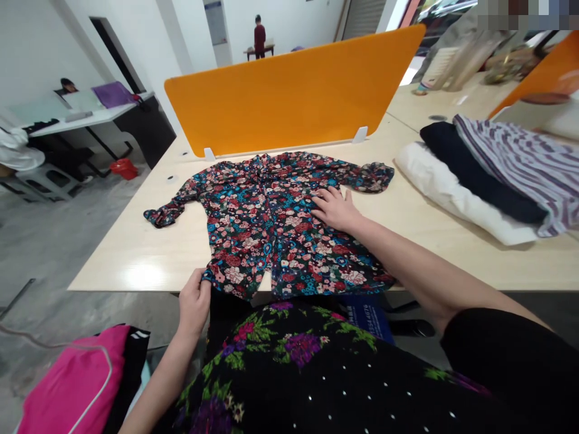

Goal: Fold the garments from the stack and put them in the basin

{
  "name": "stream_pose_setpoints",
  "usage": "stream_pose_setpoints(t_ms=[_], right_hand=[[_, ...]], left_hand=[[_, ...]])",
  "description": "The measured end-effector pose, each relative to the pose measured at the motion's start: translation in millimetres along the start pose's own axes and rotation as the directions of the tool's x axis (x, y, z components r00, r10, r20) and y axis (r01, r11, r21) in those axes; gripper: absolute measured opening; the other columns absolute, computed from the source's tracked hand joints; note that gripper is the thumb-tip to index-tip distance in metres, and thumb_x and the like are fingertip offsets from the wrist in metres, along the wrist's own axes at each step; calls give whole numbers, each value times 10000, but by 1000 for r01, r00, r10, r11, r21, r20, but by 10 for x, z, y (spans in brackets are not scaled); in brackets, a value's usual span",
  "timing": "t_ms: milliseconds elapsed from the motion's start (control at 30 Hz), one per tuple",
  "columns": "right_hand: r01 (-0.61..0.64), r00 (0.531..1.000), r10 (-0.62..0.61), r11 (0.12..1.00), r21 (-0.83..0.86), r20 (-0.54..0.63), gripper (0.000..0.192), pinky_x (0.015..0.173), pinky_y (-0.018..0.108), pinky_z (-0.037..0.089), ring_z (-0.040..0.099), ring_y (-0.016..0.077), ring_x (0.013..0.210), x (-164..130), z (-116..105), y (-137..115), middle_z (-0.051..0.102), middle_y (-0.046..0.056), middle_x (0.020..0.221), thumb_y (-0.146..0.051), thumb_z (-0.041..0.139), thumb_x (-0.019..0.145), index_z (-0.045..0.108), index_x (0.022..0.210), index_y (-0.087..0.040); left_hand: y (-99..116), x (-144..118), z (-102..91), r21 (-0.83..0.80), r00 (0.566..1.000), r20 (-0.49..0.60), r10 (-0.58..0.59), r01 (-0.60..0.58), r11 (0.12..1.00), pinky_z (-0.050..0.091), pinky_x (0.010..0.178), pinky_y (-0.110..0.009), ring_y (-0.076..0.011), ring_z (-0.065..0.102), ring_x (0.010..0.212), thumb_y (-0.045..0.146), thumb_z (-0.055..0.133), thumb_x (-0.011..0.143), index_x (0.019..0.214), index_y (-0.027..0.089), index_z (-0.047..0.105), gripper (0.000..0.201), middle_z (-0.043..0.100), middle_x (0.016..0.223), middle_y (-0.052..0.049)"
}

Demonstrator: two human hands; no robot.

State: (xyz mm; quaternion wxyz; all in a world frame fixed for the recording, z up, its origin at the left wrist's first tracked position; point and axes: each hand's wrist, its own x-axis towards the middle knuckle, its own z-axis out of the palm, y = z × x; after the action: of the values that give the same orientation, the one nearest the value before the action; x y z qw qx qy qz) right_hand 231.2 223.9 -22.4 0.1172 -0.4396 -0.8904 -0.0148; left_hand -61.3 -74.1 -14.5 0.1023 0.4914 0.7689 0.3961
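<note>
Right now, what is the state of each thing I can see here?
floral shirt: spread flat on the table, sleeves out
left hand: pinching the shirt's bottom hem
right hand: open, pressed flat on the shirt
stacked clothes: piled at the right
table: bearing shirt and pile

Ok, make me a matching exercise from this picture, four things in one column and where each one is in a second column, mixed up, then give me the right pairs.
Things:
1. floral shirt
2. left hand
3. right hand
4. striped garment

Places:
A. on top of the folded pile at the right of the table
B. pressed flat on the shirt's front
C. spread out in front of the orange divider
D. pinching the shirt's bottom hem at the table edge

Pairs: 1-C, 2-D, 3-B, 4-A
</note>
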Motion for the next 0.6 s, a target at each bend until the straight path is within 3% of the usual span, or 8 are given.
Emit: stream_pose_setpoints(t_ms=[67,167,267,333,400,467,533,600], right_hand=[[177,982,-172,982,66,-78,423,1020,604,258,384,346,1280,-120,-223,-335,508,142,1361,-464,407,933,562,1248,-227],[522,853,-506,817,246,-130,409,902,419,380,529,266,1056,-422,-496,-1024,621,130,1120,-495,509,898,590,1145,-178],[689,717,-695,696,201,-51,454,793,380,388,530,250,931,-696,-516,-1643,619,110,1019,-510,640,810,586,1092,-157],[718,683,-729,680,145,38,375,763,369,388,522,251,921,-762,-410,-1878,615,113,1010,-433,669,805,601,1045,-152],[705,683,-725,687,175,95,209,745,351,395,528,240,915,-724,-295,-1950,621,104,976,-336,621,850,628,958,-157],[657,695,-715,673,338,74,118,723,316,407,545,208,872,-618,-234,-1898,624,75,901,-243,549,884,640,869,-170],[553,764,-643,605,573,-58,147,706,280,419,553,169,806,-494,-237,-1772,613,42,833,-193,502,889,631,821,-178],[431,865,-461,474,768,-200,156,696,261,430,550,149,762,-392,-270,-1620,603,23,806,-225,486,899,619,831,-180]], left_hand=[[22,14,28,74,999,-23,30,-28,997,384,633,-259,-154,510,663,294,401,823,815,219,561,176,568,694,13],[72,41,57,138,995,-38,94,-88,987,376,655,-277,-161,495,678,287,423,803,714,224,511,140,546,685,6],[153,74,61,111,990,-49,136,-130,985,385,673,-279,-157,492,693,285,446,804,699,225,501,133,535,693,6],[206,95,49,87,985,-53,167,-162,983,391,676,-277,-155,494,700,277,459,809,696,226,491,128,523,693,8],[237,110,26,89,976,-46,215,-210,974,397,683,-279,-158,499,711,268,474,808,690,226,476,125,519,699,5],[236,113,-4,137,960,-26,280,-274,952,399,692,-290,-169,506,730,239,494,791,681,226,457,117,525,713,-4],[204,101,-29,263,938,1,345,-334,905,395,719,-312,-191,517,774,182,505,761,688,223,457,97,550,752,-25],[147,83,-39,450,922,6,387,-348,822,383,761,-347,-221,526,833,141,497,756,717,218,484,87,582,816,-56]])
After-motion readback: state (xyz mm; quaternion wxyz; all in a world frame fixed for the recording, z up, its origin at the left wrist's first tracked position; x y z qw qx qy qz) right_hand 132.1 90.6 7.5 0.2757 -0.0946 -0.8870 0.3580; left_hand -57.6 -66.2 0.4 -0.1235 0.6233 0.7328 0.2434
